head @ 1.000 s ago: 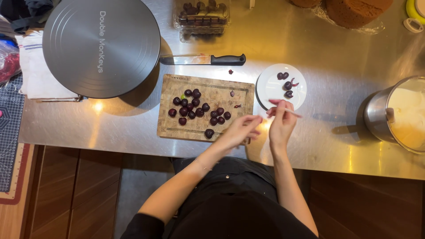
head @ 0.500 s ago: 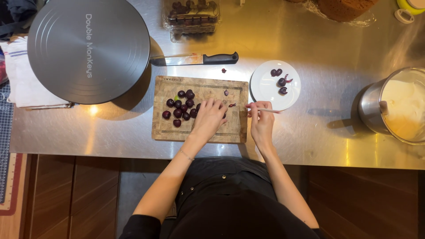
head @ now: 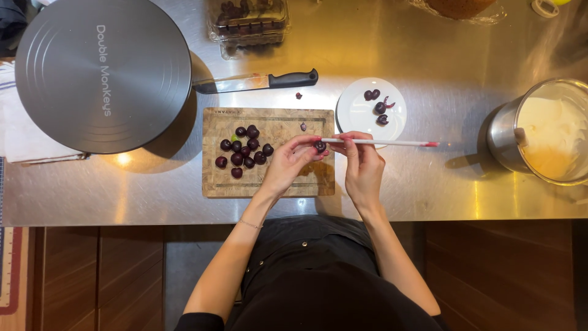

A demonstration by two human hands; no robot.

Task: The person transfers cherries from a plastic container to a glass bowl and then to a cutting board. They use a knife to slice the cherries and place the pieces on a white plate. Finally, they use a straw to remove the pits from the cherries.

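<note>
The left hand (head: 288,164) pinches a single dark cherry (head: 320,146) between its fingertips, held just over the right edge of the wooden cutting board (head: 269,184); the right hand (head: 362,168) is closed around a thin white stick with a red tip (head: 392,143), whose near end meets the cherry while the red tip points away from the board to the right; on the board's left half lies a loose cluster of whole cherries (head: 244,153), and a small dark scrap sits near its upper right corner; just beyond the board's upper right corner stands a small white plate (head: 358,113) bearing a few dark cherry pieces; a black-handled knife (head: 257,81) lies just above the board, parallel to its top edge; to the upper left of the board, overlapping its corner in view, stands a large round grey turntable (head: 104,73); a clear plastic punnet of cherries (head: 248,18) lies beyond the knife; well to the right of the board a steel pot of pale cream (head: 545,132) rests on the steel surface (head: 453,190).
</note>
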